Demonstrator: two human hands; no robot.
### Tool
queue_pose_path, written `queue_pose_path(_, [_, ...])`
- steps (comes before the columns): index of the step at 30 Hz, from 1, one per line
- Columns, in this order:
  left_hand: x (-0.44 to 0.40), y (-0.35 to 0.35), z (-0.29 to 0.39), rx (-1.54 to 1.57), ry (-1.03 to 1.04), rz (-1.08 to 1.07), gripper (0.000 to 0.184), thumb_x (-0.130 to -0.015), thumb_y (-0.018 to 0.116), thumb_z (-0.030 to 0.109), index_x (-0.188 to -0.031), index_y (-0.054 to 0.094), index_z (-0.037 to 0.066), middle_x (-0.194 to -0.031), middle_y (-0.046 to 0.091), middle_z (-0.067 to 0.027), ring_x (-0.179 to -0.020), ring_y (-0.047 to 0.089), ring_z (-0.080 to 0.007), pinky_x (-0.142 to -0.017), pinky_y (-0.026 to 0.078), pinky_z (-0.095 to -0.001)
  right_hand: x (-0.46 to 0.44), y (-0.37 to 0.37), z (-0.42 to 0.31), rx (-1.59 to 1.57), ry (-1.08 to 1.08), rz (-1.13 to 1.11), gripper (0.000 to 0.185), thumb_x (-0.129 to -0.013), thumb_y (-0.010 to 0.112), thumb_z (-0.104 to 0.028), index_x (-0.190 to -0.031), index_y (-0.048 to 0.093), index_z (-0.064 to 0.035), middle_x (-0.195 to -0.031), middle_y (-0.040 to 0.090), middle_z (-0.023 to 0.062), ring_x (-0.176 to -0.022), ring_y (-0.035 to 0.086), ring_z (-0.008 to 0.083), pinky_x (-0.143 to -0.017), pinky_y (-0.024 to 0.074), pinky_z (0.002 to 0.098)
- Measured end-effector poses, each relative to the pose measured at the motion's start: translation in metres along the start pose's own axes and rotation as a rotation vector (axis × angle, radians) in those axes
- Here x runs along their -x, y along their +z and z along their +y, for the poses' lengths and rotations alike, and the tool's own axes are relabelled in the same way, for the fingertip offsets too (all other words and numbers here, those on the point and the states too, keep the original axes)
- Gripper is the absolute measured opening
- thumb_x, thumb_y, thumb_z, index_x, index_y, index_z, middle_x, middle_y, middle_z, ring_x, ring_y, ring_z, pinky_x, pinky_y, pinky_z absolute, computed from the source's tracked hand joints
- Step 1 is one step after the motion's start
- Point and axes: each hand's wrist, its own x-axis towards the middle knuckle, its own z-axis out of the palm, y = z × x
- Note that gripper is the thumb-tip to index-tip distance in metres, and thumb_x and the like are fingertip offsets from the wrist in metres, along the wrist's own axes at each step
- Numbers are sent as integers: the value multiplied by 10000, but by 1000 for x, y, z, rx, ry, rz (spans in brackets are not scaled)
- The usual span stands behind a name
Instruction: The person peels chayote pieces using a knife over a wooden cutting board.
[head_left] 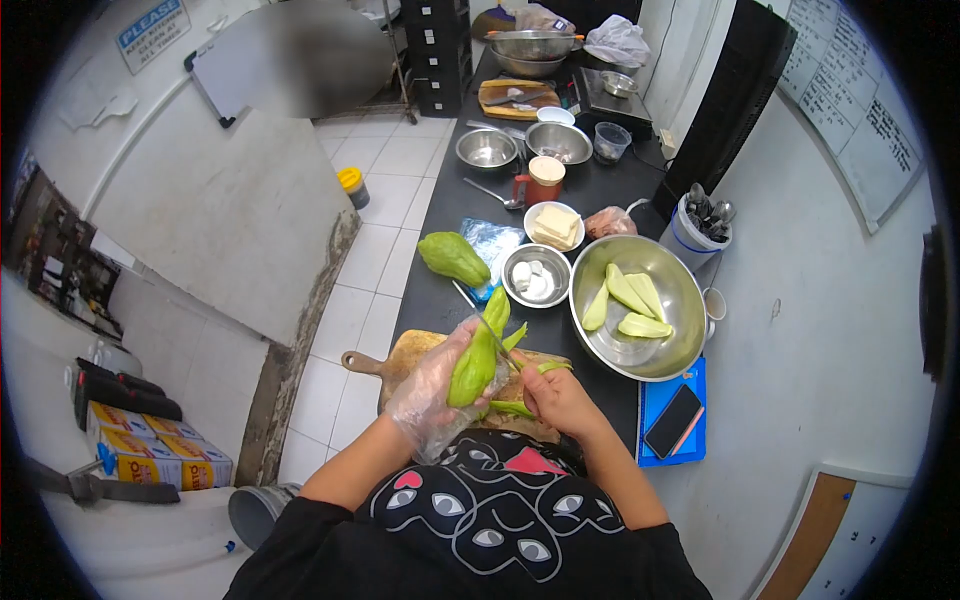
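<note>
Head view — the left hand (437, 385) (clear-gloved) grips a green chayote (474, 374), the right hand (563, 402) clasping a knife (488, 327).

Near the black counter's (455, 215) front edge, a lumpy light-green gourd (472, 376) hides part of the plastic-gloved left hand (432, 388); the bare right hand (563, 403) covers the slim metal knife's (463, 294) handle. The picture's bottom edge cuts the printed black shirt (480, 540). Beyond the counter's far left corner, a grey blur (335, 55) masks whatever stands there
</note>
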Motion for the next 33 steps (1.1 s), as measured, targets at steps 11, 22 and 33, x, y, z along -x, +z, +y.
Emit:
queue_pose_path(11, [-6, 5, 0, -141, 163, 58, 478, -913, 468, 479, -1286, 437, 182, -902, 555, 2, -710, 540, -95, -544, 423, -237, 19, 10, -3, 517, -345, 313, 421, -866, 566, -352, -1215, 562, -116, -1109, 605, 184, -1026, 574, 343, -862, 458, 395])
queue_pose_path(22, [-3, 7, -5, -81, 154, 72, 483, -905, 486, 476, -1276, 447, 169, -903, 546, 0, -723, 528, -105, -547, 439, -251, 0, 9, 18, 251, -489, 279, 442, -871, 557, -383, -1250, 542, -157, -1089, 613, 189, -997, 589, 350, -834, 479, 393])
queue_pose_path(33, [-3, 13, 0, -201, 198, 94, 452, -911, 482, 447, -1239, 461, 137, -883, 554, -12, -689, 540, -100, -532, 423, -228, 18, 9, -3, 552, -395, 356, 441, -850, 582, -383, -1226, 559, -153, -1050, 632, 169, -929, 613, 348, -774, 495, 405])
